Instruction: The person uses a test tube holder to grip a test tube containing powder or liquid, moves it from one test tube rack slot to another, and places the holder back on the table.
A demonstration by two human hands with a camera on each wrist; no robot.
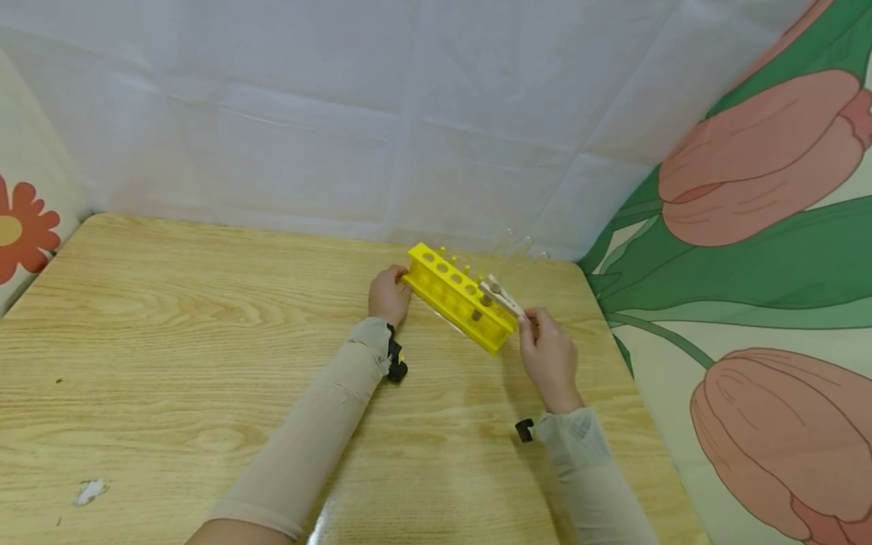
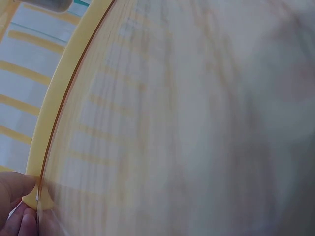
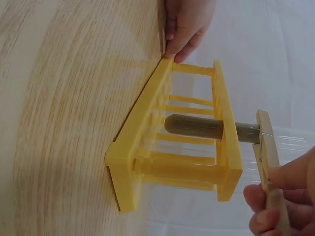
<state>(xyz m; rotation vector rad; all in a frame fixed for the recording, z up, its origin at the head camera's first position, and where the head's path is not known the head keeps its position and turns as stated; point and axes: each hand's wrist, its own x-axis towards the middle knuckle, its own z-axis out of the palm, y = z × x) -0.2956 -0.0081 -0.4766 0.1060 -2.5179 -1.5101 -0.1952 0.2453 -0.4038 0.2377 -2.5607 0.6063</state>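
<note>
The yellow test tube rack [image 1: 456,299] stands at a slant on the table. My left hand [image 1: 390,297] pinches the left end of its base between thumb and fingers, also visible in the left wrist view on the rack [image 2: 54,103]. My right hand [image 1: 550,356] grips a wooden clamp [image 1: 506,297] whose jaws are around a glass tube. That tube [image 3: 194,126], dark in its lower part, passes through a hole near the rack's right end. Its rounded bottom is between the top shelf and the base; whether it touches the base I cannot tell.
Rounded ends of clear glass tubes [image 1: 523,245] show behind the rack's right part. A white cloth [image 1: 306,136] hangs along the table's back edge, and a flower-patterned cloth [image 1: 763,265] hangs at the right. A pale worn patch [image 1: 89,492] marks the table at front left.
</note>
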